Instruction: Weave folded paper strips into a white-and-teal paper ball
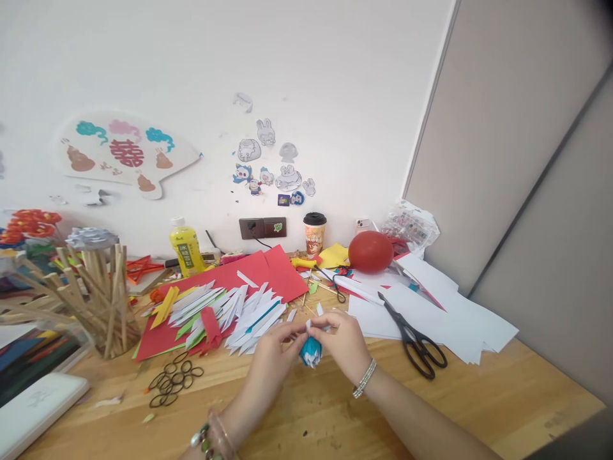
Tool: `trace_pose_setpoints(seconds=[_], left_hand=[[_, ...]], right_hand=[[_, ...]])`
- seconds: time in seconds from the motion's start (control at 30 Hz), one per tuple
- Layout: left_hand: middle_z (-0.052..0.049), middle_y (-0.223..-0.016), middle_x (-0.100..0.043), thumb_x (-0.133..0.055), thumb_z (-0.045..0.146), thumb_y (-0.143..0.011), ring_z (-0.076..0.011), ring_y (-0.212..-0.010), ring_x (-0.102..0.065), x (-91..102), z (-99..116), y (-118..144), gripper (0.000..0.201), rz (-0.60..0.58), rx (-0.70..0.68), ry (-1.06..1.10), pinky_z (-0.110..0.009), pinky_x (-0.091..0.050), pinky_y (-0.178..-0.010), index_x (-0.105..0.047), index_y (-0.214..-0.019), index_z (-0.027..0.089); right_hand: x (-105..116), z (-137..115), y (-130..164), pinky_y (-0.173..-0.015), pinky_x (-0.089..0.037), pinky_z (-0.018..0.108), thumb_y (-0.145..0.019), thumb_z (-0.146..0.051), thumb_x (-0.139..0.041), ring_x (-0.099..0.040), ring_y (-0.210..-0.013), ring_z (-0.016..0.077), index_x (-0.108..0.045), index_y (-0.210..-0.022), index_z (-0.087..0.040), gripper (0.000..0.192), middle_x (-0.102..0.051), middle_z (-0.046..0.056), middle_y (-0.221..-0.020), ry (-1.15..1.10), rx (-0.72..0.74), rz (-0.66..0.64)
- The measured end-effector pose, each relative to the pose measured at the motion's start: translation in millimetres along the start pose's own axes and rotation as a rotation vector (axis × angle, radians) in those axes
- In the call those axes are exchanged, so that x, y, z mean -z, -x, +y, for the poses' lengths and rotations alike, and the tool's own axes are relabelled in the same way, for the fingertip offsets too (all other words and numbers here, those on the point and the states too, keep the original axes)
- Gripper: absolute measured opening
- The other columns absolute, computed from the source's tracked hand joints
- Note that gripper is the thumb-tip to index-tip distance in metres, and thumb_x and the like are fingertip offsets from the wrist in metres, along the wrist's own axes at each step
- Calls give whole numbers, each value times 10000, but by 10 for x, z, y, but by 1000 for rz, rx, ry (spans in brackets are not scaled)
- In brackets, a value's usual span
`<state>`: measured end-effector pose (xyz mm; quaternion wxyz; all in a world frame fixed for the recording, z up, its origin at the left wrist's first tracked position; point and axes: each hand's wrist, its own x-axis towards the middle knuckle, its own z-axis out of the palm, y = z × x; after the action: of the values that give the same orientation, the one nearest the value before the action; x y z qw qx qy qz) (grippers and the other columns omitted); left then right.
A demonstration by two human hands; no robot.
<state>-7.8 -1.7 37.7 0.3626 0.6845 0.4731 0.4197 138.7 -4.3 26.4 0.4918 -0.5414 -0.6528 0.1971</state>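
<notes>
"Paper bundle [311, 352], where?"
"Six o'clock from centre: rounded, folded, blue-white, its top pinched by left hand [276, 350] and right hand [343, 342]."
"Containers?"
"Clear tub [129, 333], eight o'clock, holding wooden sticks [111, 300]."

Blue-and-white paper piece [311, 352], hand-held

Small, rounded, seemingly built of folded layers; blue above, white pointed edges below. Sits between the fingertips of left hand [276, 352] and right hand [342, 342]. White paper tip [308, 324] just above it, pinched; join hidden by fingers. Finer folds too small to read from here
</notes>
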Motion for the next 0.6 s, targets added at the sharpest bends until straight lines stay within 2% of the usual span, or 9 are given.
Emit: trace_pose_setpoints(seconds=[0.07, 0.17, 0.23, 0.33, 0.4, 0.47, 0.6], left_hand=[[-49, -822, -705, -616, 297, -682, -247, -805, -608, -5, 9, 14, 128, 27, 0, 2, -344, -443, -754, -704, -749, 231], [-42, -772, -699, -655, 274, -638, -248, -765, -604, -15, -1, 42, 75, 135, -32, 35, -348, -438, -744, -690, -692, 235], [-37, -754, -687, -660, 263, -630, -243, -750, -596, -20, -15, 60, 67, 185, -81, 35, -346, -434, -737, -676, -690, 239], [-42, -755, -665, -650, 258, -647, -237, -765, -577, -11, -27, 76, 66, 212, -179, -25, -344, -417, -751, -661, -710, 241], [-48, -756, -647, -637, 257, -668, -230, -779, -559, 16, -17, 74, 54, 186, -258, -71, -336, -404, -770, -656, -716, 239], [-47, -745, -629, -611, 261, -693, -212, -764, -545, 64, 12, 60, 55, 111, -302, -92, -312, -405, -749, -651, -718, 232], [-18, -674, -610, -574, 272, -710, -164, -655, -535, 198, 83, 5, 89, -143, -224, -74, -246, -412, -619, -631, -710, 203]], right_hand=[[1, -26, 22, -665, -445, 313, -687, -224, -658, -577, -724, 185, -687, -702, -207, 36, -651, 23, -695, 44, 47, 29], [6, -63, 57, -707, -423, 344, -722, -231, -638, -558, -736, 186, -668, -697, -215, 42, -633, 22, -687, 100, 201, 103], [13, -80, 75, -786, -390, 385, -745, -232, -624, -554, -736, 180, -651, -714, -221, 42, -632, 14, -697, 119, 293, 138], [32, -92, 80, -854, -344, 411, -754, -242, -623, -549, -732, 172, -631, -738, -229, 23, -628, 0, -705, 128, 341, 139], [52, -102, 66, -835, -355, 396, -742, -243, -638, -541, -734, 173, -622, -730, -228, 24, -621, -3, -701, 126, 347, 113], [79, -120, 44, -795, -378, 371, -723, -230, -653, -537, -744, 175, -613, -703, -220, 46, -617, -3, -700, 108, 328, 72], [132, -159, 1, -686, -425, 293, -683, -204, -668, -553, -726, 159, -600, -665, -190, 72, -614, -6, -694, -27, 139, -117]])
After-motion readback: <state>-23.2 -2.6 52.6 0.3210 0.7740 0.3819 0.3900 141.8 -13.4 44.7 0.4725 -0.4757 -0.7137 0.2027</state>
